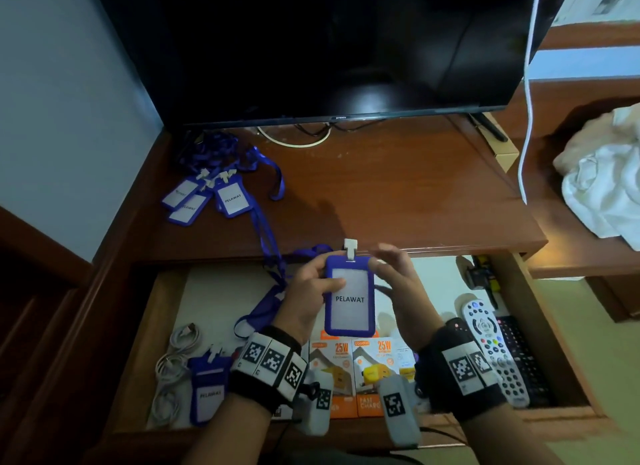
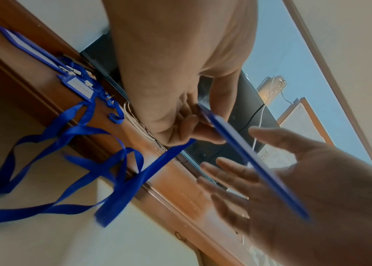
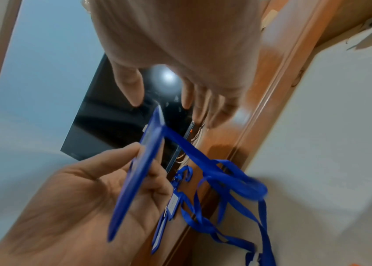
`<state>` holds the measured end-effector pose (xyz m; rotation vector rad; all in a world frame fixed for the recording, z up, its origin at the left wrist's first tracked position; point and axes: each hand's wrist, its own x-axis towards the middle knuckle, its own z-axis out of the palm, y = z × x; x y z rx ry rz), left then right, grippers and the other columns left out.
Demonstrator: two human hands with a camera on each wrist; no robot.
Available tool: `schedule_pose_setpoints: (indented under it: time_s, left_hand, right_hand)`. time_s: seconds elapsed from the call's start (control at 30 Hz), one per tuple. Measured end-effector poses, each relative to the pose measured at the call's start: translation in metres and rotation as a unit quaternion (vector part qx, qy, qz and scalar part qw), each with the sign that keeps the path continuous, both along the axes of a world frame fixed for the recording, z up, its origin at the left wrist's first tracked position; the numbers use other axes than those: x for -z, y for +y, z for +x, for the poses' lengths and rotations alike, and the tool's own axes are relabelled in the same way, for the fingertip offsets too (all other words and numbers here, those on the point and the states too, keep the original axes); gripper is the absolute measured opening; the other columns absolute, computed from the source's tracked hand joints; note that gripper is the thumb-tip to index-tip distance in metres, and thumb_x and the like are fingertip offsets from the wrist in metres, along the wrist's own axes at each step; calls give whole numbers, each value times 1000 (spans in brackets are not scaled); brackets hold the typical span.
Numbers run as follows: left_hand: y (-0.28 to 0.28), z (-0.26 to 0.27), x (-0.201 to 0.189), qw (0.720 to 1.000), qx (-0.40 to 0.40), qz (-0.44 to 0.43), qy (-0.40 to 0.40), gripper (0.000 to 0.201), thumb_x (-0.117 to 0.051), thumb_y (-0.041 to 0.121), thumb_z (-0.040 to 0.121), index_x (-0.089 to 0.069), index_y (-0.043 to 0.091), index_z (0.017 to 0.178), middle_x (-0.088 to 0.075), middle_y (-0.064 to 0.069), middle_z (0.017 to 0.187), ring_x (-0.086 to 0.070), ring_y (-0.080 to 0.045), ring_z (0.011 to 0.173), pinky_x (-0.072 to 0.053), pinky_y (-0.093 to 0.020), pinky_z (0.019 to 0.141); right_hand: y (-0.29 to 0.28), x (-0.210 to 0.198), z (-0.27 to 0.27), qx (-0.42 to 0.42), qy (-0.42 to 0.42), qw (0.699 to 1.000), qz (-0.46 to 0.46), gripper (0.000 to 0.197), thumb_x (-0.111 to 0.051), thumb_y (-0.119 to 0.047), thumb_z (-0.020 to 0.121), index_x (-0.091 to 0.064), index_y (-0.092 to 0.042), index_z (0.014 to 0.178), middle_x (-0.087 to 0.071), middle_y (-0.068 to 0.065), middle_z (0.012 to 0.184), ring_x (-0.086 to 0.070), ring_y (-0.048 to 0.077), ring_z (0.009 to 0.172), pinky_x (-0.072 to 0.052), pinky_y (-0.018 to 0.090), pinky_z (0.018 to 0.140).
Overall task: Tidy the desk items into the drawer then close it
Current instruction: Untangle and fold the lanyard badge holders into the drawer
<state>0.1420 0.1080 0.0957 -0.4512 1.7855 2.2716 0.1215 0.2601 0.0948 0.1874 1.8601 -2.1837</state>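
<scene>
Over the open drawer we hold a badge: left hand fingers pinch it, right hand fingers spread beside it. Next, probably, gather its lanyard and lay both inside.

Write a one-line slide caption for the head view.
Left hand holds a blue PELAWAT badge holder over the open drawer; right hand open beside it.
</scene>
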Motion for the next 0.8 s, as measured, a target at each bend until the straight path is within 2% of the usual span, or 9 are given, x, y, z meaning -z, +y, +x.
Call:
schedule_pose_setpoints:
  time_s: [0.07,0.1,0.2,0.3,0.4,0.47,0.57,0.67,0.8]
  left_hand:
    - [3,2,-4,999,28,15,-8,42,-55,-6,82,-61,10,120,-66,-18,111,-63,-33,98,-53,-44,84]
    - [5,2,-6,999,37,21,-7,41,-52,-7,83,-60,10,120,-66,-17,109,-63,-30,96,-53,-42,82]
    - [12,4,-10,999,31,41,0,41,-51,-7,85,-60,12,120,-66,-14,108,-64,-27,94,-56,-40,77]
    - [16,3,-11,998,-8,69,9,43,-51,-6,86,-59,14,123,-67,-14,113,-65,-29,99,-56,-41,78]
    - [18,0,-10,993,-56,100,23,44,-51,-8,86,-58,14,124,-68,-11,110,-65,-26,98,-55,-37,76]
    - [20,-1,-10,989,-82,119,30,43,-50,-8,87,-58,16,122,-70,-7,104,-66,-23,92,-55,-36,74]
    - [23,0,-10,983,-105,150,28,44,-50,-8,87,-57,19,121,-68,-8,106,-65,-23,91,-54,-39,75]
    - [22,-2,-9,979,-117,164,14,44,-50,-9,85,-54,14,122,-64,-14,110,-63,-27,92,-53,-40,78]
    - [11,-3,-9,976,-93,194,-14,60,-62,-2,72,-47,7,128,-61,-19,116,-63,-30,98,-53,-42,88]
  right_hand:
    - [2,-3,-3,-19,23,999,-43,54,-64,-28,80,-45,-20,130,-57,-6,126,-57,10,113,-52,24,85]
    - [3,-5,-3,-39,20,997,-58,57,-63,-31,78,-44,-22,132,-58,-5,126,-59,10,110,-53,23,82]
    - [5,-8,1,-92,5,993,-69,50,-65,-33,77,-53,-22,124,-64,4,112,-64,19,96,-55,32,75]
    - [9,-3,9,-115,-5,991,-62,47,-66,-28,77,-56,-16,121,-67,9,111,-65,27,100,-57,35,78]
    - [12,1,13,-136,-15,990,-43,45,-74,-21,77,-59,-14,118,-70,8,107,-66,27,97,-57,33,78]
    - [14,0,14,-140,-16,990,-23,35,-70,-17,80,-62,-12,114,-71,11,103,-67,26,91,-56,32,77]
    - [20,-1,11,-143,-7,990,3,23,-62,-12,89,-63,-5,111,-71,15,99,-66,23,83,-55,28,67]
    - [27,-5,6,-138,-6,990,29,20,-61,-14,90,-64,-4,108,-71,18,98,-68,26,84,-56,35,74]
    - [34,-14,5,-139,-23,990,6,23,-63,-14,87,-64,-1,106,-72,16,93,-69,25,83,-58,33,75]
